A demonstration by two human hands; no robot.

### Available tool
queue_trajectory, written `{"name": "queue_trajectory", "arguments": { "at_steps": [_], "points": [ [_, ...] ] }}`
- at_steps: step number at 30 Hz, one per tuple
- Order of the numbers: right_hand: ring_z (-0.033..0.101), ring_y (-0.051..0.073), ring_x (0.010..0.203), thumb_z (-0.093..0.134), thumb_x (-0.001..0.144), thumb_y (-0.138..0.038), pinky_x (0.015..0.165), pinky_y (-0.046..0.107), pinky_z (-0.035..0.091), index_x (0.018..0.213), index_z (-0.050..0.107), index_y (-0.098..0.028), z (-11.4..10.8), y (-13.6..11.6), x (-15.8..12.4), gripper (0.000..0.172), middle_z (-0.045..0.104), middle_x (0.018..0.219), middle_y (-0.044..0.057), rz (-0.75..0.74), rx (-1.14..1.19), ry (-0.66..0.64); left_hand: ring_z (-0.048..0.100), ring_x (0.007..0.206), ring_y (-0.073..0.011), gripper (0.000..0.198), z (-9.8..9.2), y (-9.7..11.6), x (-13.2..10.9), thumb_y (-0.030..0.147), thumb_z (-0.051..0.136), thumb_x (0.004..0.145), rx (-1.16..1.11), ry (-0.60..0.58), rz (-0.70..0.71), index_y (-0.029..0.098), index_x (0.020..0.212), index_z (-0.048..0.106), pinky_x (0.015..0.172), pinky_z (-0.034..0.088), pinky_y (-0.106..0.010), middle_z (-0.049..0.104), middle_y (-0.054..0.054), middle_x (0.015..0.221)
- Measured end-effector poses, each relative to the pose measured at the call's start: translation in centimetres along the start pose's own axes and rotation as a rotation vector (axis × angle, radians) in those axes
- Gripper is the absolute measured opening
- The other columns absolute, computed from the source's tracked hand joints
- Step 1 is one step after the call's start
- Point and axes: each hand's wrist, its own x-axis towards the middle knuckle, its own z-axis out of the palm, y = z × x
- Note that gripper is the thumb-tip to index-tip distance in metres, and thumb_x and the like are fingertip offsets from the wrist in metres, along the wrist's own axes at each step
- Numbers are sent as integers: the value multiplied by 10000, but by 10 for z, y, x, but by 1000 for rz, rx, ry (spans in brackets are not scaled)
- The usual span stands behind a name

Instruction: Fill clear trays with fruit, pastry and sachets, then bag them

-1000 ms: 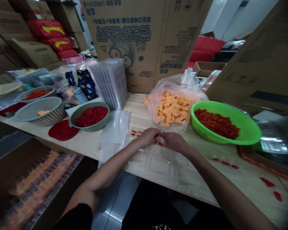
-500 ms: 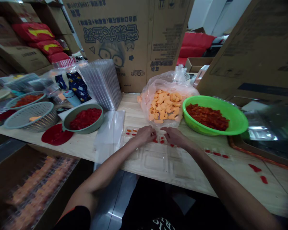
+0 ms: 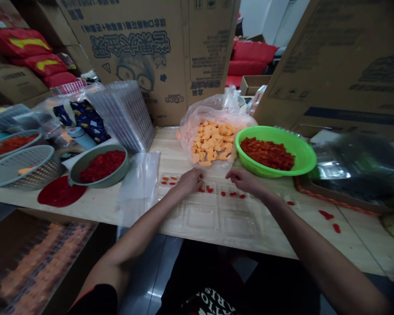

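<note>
A clear plastic tray (image 3: pixel 213 214) with several moulded pockets lies on the wooden table (image 3: pixel 95 201) in front of me. Small red candy pieces (image 3: pixel 231 193) sit in its far row. My left hand (image 3: pixel 191 180) rests curled at the tray's far edge, fingers closed over something I cannot make out. My right hand (image 3: pixel 243 180) hovers just right of it, fingers bent and pinched together, above the red pieces. Behind the hands are a clear bag of orange pieces (image 3: pixel 213 142) and a green bowl of red pieces (image 3: pixel 276 151).
A grey-green bowl of red pieces (image 3: pixel 100 164), a red lid (image 3: pixel 61 192), a grey colander (image 3: pixel 21 166) and a stack of clear trays (image 3: pixel 124 113) stand on the left. Large cardboard boxes (image 3: pixel 144 48) wall the back. A box of filled trays (image 3: pixel 36 258) sits at lower left.
My hands, which touched at the tray's far row, have moved apart; the right hand went right. More red pieces now show in the pockets. The view shifted leftward.
</note>
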Motion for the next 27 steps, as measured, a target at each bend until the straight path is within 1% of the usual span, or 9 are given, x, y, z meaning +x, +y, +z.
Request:
{"name": "queue_trajectory", "arguments": {
  "at_steps": [4,6,8,14,17,19,21,24,27],
  "points": [
    [607,178,830,499,651,25,752,251,442,997,719,-155,19,-11,6,447,695,904,53,-208,-225,-114,641,832,-190,210,-8,15,6,188,605,828,47,-139,166,223,975,752,659,421,-252,679,-45,944],
    [621,206,933,511,672,16,848,279,457,1045,722,-159,18,-15,4,463,701,1010,83,-224,-270,-110,643,815,-200,168,-8,20,8,227,642,823,90,-217,209,221,935,767,630,407,-253,677,-55,919],
    [619,222,1006,504,676,10,901,300,464,1097,713,-160,8,-17,0,500,689,1098,99,-199,-243,-83,641,796,-207,139,-7,23,10,251,660,821,111,-228,205,203,896,767,621,406,-256,674,-68,904],
    [623,190,964,422,555,38,817,267,497,1109,678,-150,-39,-12,-9,639,688,1056,69,-131,33,-42,630,834,-208,132,5,22,11,195,599,855,89,-121,183,151,876,722,717,449,-270,676,-79,884],
    [630,173,886,422,587,40,753,240,478,1088,685,-145,-44,-9,-8,595,691,982,62,-77,-76,-77,627,896,-203,127,8,22,7,160,596,858,78,-119,227,149,826,719,784,459,-265,672,-85,895],
    [637,172,849,462,646,27,723,229,455,1038,710,-156,-37,-8,-8,499,707,961,59,-7,-272,-121,627,902,-193,171,4,18,4,163,574,884,42,-91,250,156,797,721,794,463,-257,670,-82,892],
    [644,187,854,502,732,-22,717,235,434,977,721,-149,-23,-6,-9,353,718,954,78,42,-429,-123,629,887,-179,205,-4,10,2,170,536,913,-28,18,223,161,849,731,795,470,-252,677,-77,906],
    [639,241,893,531,845,-138,729,275,411,982,687,-87,0,-4,-15,214,700,969,163,75,-525,-58,636,857,-167,215,-20,-8,1,164,532,906,-87,216,57,162,986,732,795,480,-252,698,-67,942],
    [620,275,948,549,879,-169,751,303,391,1044,643,-53,17,-2,-22,223,664,1032,221,81,-586,-30,651,840,-172,228,-32,-20,-1,157,554,866,-28,184,-91,165,994,743,781,482,-250,725,-61,945]
  ]
}}
